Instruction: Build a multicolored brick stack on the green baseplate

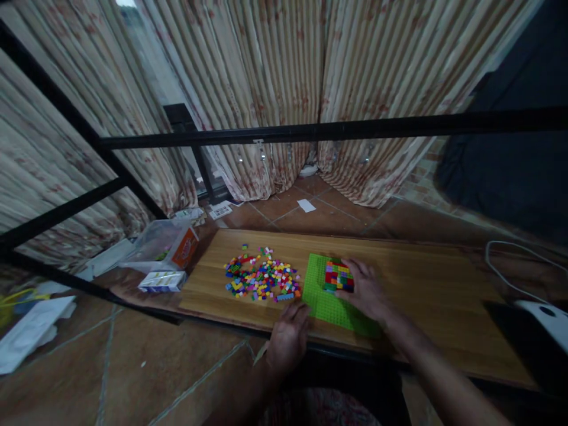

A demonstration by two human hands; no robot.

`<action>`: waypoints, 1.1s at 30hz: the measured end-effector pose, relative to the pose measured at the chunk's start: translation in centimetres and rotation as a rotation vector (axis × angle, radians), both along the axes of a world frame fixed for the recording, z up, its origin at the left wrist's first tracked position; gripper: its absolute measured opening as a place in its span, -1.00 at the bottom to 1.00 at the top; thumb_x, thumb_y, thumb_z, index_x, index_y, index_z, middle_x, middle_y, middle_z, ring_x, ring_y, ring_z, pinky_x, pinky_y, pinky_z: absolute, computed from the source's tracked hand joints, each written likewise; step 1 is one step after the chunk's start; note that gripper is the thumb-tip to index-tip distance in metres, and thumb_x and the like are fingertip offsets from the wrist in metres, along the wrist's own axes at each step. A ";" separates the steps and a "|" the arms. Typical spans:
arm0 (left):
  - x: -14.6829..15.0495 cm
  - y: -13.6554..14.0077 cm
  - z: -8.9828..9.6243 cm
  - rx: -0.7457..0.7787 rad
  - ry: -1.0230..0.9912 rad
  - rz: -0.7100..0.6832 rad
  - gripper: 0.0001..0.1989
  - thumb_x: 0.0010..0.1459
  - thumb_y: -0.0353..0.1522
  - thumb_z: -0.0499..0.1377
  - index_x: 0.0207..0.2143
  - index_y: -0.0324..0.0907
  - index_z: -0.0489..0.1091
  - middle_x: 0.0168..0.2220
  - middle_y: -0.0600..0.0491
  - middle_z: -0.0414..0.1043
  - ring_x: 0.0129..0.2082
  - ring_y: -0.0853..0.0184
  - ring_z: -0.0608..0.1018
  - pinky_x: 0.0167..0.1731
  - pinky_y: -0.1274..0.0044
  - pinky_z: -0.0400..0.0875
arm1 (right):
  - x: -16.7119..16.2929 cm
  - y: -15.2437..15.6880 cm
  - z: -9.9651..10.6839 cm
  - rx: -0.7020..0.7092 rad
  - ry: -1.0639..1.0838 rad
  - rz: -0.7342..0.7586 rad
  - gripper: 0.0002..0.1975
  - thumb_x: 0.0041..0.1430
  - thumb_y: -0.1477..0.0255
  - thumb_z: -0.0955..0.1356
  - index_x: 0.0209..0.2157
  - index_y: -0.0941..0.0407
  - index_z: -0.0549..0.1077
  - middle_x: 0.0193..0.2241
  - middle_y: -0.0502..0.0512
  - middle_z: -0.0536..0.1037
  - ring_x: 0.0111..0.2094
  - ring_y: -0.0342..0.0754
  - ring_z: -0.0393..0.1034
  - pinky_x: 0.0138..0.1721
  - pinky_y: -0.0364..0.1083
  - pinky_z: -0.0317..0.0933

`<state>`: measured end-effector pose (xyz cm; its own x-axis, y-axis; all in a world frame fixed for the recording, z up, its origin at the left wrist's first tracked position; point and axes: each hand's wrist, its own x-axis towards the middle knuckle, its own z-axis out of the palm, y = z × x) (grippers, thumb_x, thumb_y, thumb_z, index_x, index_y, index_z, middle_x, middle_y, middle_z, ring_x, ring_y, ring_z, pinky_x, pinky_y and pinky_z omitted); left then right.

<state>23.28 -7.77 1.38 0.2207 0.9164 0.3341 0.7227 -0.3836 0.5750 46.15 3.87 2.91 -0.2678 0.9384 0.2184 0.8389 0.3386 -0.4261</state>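
A green studded baseplate (pixel 317 290) lies on the wooden table in front of me. On it sits a multi-coloured block of toy bricks (pixel 338 276), with red, yellow, orange, blue and green pieces packed side by side. My right hand (pixel 366 290) spans this block from the right, thumb at its near edge and fingers at its far edge. At the table's near edge rests my left hand (pixel 289 334), fingers curled together close to the baseplate's left side. Whatever its fingertips may hold is hidden. Just beyond it spreads a pile of loose toy bricks (pixel 266 278).
The long wooden table (pixel 426 290) has a clear plastic bin (pixel 155 242) and a small box (pixel 163 281) off its left end. A black metal rail (pixel 284 135) crosses beyond the table, before striped curtains (pixel 266 71). A white cable (pixel 523 245) loops at the right.
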 end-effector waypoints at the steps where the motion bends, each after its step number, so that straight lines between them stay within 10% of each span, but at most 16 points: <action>1: -0.5 -0.3 -0.1 0.001 -0.003 0.009 -0.68 0.21 -0.51 0.00 -0.02 -0.13 0.33 0.01 -0.01 0.41 0.05 0.30 0.43 0.08 0.37 0.39 | -0.1 0.6 0.0 -0.031 -0.033 0.041 -0.24 -0.07 0.26 0.42 0.20 0.11 0.22 0.12 0.26 0.33 0.13 0.23 0.20 0.12 0.18 0.09; 11: -5.0 -2.8 -0.7 -0.019 0.030 0.128 -0.66 0.18 -0.50 0.03 0.00 -0.17 0.35 0.02 -0.05 0.41 0.06 0.25 0.42 0.09 0.33 0.38 | 2.0 3.0 -0.9 -0.075 -0.136 0.187 -0.27 -0.08 0.23 0.41 0.17 0.12 0.31 0.09 0.31 0.40 0.03 0.25 0.31 0.02 0.14 0.15; 20: -7.0 -2.6 -0.6 0.028 0.019 0.148 -0.72 0.19 -0.48 0.04 -0.07 -0.18 0.39 -0.04 -0.06 0.45 -0.01 0.25 0.46 0.04 0.33 0.40 | -8.8 -5.0 -0.4 -0.057 0.104 0.194 -0.67 0.16 0.31 0.27 -0.06 0.07 0.44 -0.20 0.13 0.55 -0.18 0.05 0.45 -0.14 0.02 0.31; 33: -5.8 -0.4 -0.3 0.035 -0.009 -0.010 -0.70 0.23 -0.45 0.01 -0.03 -0.16 0.40 -0.02 -0.04 0.45 0.02 0.29 0.44 0.09 0.33 0.36 | -15.6 -4.5 -1.9 -0.014 0.080 0.130 -0.73 0.18 0.50 0.22 -0.13 0.09 0.46 -0.18 0.18 0.55 -0.15 0.05 0.44 -0.08 0.01 0.28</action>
